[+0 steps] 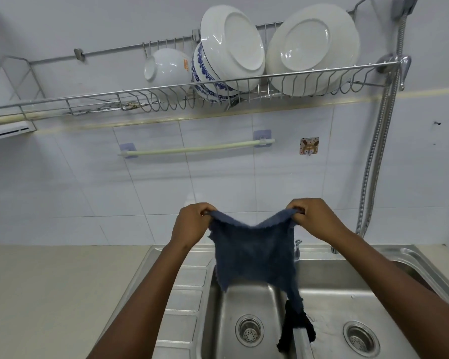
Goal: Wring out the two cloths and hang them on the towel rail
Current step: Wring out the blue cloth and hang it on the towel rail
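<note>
Left hand (192,224) and right hand (314,218) each pinch a top corner of the blue cloth (254,255), fingers closed on the fabric. Cloth is spread between the two hands, top edge sagging in the middle, body hanging below the grips over the sink (347,288). Second cloth (296,327), darker, is draped over the divider between the two basins, ungripped. Towel rail (192,149) on the tiled wall above and behind the hands, well apart from both cloths, bare.
</note>
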`<state>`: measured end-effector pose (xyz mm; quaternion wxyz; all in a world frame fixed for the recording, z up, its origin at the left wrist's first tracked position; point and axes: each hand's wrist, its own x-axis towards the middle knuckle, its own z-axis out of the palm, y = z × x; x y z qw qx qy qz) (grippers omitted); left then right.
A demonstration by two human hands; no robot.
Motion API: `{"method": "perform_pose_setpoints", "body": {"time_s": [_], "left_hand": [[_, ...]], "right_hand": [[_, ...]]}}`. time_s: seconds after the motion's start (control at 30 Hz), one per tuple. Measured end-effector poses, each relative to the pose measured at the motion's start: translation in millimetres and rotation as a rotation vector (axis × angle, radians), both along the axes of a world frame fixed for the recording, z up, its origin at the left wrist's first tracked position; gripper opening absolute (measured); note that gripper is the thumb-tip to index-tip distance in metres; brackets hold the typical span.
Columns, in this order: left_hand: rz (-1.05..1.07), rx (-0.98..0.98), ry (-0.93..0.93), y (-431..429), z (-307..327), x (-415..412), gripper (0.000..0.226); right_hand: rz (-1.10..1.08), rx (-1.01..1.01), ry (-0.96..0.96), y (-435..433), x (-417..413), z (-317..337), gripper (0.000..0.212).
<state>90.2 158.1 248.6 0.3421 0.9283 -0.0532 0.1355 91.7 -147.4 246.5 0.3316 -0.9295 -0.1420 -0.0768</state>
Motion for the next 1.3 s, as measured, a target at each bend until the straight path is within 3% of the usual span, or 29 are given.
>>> {"method": "perform_pose_setpoints", "body": {"time_s": [0.1,0.2,0.43,0.7,0.8,0.93,1.07,1.17,1.23,1.3], "left_hand": [[-0.004,-0.050,0.017,3,-1,0,0.026],[0.033,-0.069,0.004,7,-6,0,0.024],[0.025,-0.001,0.076,22,-17,2,0.024],[0.026,0.049,0.083,42,-7,10,0.019],[0.028,0.101,0.100,55,-9,16,0.016],[0.079,0.225,0.011,84,13,38,0.026],[0.195,0.317,-0.063,132,65,82,0.023],[0.163,0.371,0.030,148,88,106,0.018],[0.123,0.125,0.073,145,97,113,0.017],[0.119,-0.358,0.106,145,110,124,0.020]], "right_hand": [[0.076,0.037,0.074,0,-3,6,0.019],[0.043,0.146,0.032,-4,0,8,0.015],[0.039,0.116,0.033,-6,3,4,0.018],[-0.008,0.033,0.024,6,20,2,0.018],[0.007,-0.131,0.085,16,32,5,0.019],[-0.083,-0.265,-0.064,52,58,30,0.019],[-0.075,-0.176,-0.132,106,105,87,0.022],[-0.071,0.087,-0.062,122,130,108,0.017],[-0.081,0.324,0.023,124,139,111,0.010],[-0.118,0.465,0.012,135,157,118,0.025]]}}
